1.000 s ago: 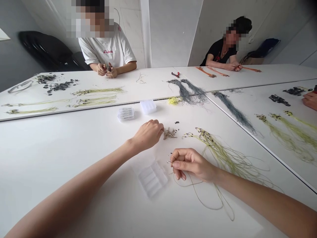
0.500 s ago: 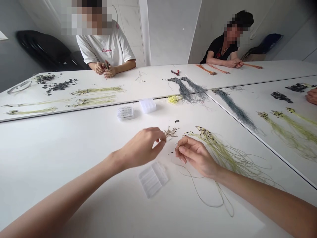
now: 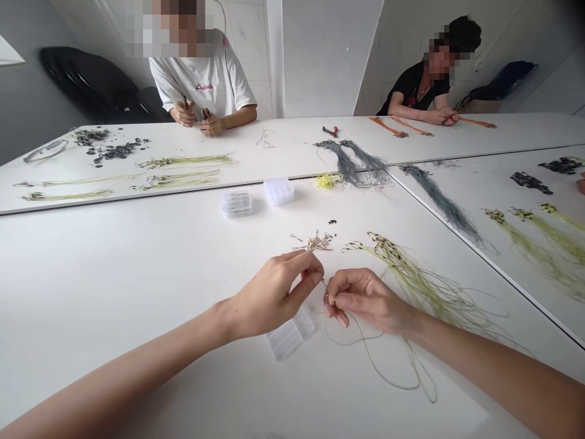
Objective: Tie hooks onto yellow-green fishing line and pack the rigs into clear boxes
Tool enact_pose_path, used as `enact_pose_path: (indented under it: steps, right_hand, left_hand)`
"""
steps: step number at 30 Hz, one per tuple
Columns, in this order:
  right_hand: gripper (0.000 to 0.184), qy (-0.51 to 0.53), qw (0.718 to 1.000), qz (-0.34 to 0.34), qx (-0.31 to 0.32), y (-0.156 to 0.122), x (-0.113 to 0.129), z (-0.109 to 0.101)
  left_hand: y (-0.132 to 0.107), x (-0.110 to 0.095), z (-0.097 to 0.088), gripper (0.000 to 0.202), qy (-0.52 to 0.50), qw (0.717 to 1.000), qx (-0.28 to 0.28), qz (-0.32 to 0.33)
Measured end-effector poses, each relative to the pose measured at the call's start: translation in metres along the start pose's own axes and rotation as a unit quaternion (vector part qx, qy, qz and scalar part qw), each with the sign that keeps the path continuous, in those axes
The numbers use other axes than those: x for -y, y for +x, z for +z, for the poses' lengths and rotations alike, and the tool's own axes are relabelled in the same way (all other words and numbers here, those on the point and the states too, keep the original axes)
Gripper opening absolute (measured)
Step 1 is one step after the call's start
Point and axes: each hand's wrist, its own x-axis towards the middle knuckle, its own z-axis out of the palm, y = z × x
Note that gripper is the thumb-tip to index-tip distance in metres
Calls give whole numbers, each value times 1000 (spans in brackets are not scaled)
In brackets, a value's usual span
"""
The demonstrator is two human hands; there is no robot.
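My left hand (image 3: pixel 290 286) is closed in a pinch, thumb against forefinger, on a small metal swivel (image 3: pixel 323 281) whose tip pokes out toward the other hand. Just right of it, my right hand (image 3: pixel 365 299) pinches a thin greenish fishing line (image 3: pixel 365 356), and the line's loops trail down onto the table. The fingertips of both hands are nearly touching. Beyond them lies a small heap of metal swivels (image 3: pixel 319 242). Partly under my left hand is an open clear plastic box (image 3: pixel 290 338) with compartments. A bundle of yellow-green lines (image 3: pixel 406 271) with dark ends lies beyond my right hand.
Two clear boxes, one filled (image 3: pixel 237 204) and one paler (image 3: pixel 278 191), stand farther back. Tiny black pieces (image 3: pixel 332 222) lie near the heap. Grey line bundles (image 3: pixel 340 158) and red-handled pliers (image 3: pixel 329 132) lie farther off. Two people sit across the white table (image 3: pixel 114 256).
My left hand has come from the swivel heap toward my right hand, now with a swivel between its fingertips. My right hand still pinches the line. The view has shifted slightly.
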Motion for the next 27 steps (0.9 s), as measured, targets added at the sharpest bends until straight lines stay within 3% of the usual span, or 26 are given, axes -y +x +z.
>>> enact_pose_path:
  steps: [3,6,11,15,23,27]
  right_hand:
    - [7,-5,1000,-12,-8,-1,-2,4]
    - [6,4,1000,-23,-20,-1,-2,7]
    - [3,26,997,-47,-52,-2,0,8]
    - [3,2,998,-40,-53,-2,0,9]
    - [7,-58,998,-20,-32,-4,1,11]
    - [10,-87,993,-44,-73,-5,-1,9]
  left_hand:
    - [-2,-5,6,19,-156,986,4,-54]
    - [-2,-6,12,17,-306,948,5,-85]
    - [-2,-4,16,17,-444,889,3,-113]
    - [-3,-3,17,18,-450,887,11,-103]
    - [-6,-1,21,23,-400,909,21,-118]
    - [-6,-2,19,23,-364,923,-13,-128]
